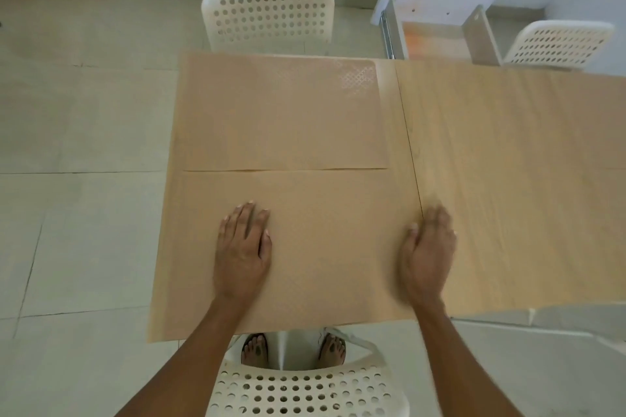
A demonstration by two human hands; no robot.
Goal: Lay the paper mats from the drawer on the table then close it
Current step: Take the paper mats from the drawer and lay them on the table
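Note:
Two tan paper mats lie on the left half of the wooden table. The far mat reaches the table's far edge. The near mat sits just below it, their edges meeting in a thin line. My left hand rests flat on the near mat's left part, fingers together. My right hand lies flat at the mat's right edge, slightly blurred. Beyond the table's far side, a white drawer stands pulled open, with a tan sheet visible inside.
White perforated chairs stand at the far side, the far right and right below me. My bare feet show under the table's near edge. Pale floor tiles lie to the left. A cable runs along the back wall.

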